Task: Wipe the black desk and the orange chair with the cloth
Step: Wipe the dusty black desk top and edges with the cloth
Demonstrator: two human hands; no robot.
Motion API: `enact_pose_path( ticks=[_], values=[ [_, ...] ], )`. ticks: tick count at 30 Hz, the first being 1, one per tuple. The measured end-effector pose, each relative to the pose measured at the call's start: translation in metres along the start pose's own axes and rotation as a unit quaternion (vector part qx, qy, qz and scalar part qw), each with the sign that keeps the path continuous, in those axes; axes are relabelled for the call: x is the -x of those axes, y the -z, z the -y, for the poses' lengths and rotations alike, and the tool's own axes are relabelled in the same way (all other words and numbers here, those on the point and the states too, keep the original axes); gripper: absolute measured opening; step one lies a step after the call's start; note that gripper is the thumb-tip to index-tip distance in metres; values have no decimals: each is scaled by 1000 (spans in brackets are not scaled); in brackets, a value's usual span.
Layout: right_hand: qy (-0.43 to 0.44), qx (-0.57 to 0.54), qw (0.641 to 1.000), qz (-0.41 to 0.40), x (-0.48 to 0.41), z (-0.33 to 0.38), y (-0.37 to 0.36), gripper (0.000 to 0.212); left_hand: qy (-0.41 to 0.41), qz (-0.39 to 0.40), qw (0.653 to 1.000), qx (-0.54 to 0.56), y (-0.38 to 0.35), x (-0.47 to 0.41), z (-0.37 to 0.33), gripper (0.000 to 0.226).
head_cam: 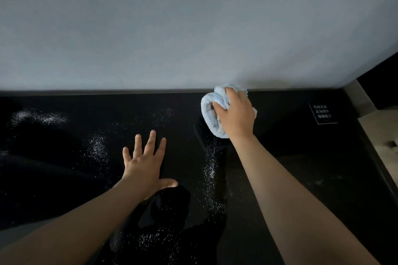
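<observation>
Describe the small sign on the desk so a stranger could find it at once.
Take the black desk under the grey wall and follow its back edge rightwards, past the right hand holding the blue cloth. Near the right corner is the sign: a small black rectangle with a thin white border, the only thing with white print.

A plain grey-blue wall fills the upper half of the view. White specks lie scattered in loose patches and streaks below it. At far right, a small black placard carries white characters, too small to read. Beside it, a grey strip runs diagonally, bordering a beige surface.
</observation>
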State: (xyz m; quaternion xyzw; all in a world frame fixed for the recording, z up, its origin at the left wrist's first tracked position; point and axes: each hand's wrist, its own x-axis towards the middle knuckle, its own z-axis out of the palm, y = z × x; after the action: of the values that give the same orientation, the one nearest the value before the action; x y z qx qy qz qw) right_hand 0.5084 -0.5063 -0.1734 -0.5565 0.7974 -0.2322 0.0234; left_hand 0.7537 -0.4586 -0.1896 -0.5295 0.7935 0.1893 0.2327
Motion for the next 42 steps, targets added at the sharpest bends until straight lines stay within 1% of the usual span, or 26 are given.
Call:
enact_pose_path(
  ticks=[4, 9, 12, 15, 17, 19, 21, 23, 28, 42],
  values=[
    [-1, -1, 1000, -1, -20, -2, -15, 39, 1, 8, 1000, -2, 1, -1, -1, 122],
    [-30, 27, 999, 35, -25, -7, -40, 44, 5, 18, 1000, -9, 1, -1, -2, 122],
    [-35, 33, 999, 21, -22, -6, -48, 48, 5, 21, 1000, -10, 2, -2, -2, 122],
    [-27, 44, 999, 1, -20, -2, -52, 57, 5, 25, 1000, -13, 3, -2, -3, 122],
    [-33, 51, 998, -27, -17, 2, -55, 65, 5, 27, 1000, -14, 3, -3, -3, 122],
    [-41, 58, 996, -60, -17, 6, -59, 66, 5, 29, 999, -13, 3, -4, -4, 122],
    [-47, 68, 993, -84, -17, 9, -63, 62, 5, 29, 1000, -10, 2, -4, -3, 122],
    [-49, 75, 991, -99, -20, 10, -67, 53, 4, 25, 1000, -8, 2, -4, -3, 122],
    [-38, 87, 990, -107, -26, 3, -74, 36, 5, 25, 1000, -7, 1, -5, -3, 122],
    [-19, 111, 989, -101, 7, -2, -61, 32, 7, 25, 1000, -3, 2, -6, -4, 123]
  ],
)
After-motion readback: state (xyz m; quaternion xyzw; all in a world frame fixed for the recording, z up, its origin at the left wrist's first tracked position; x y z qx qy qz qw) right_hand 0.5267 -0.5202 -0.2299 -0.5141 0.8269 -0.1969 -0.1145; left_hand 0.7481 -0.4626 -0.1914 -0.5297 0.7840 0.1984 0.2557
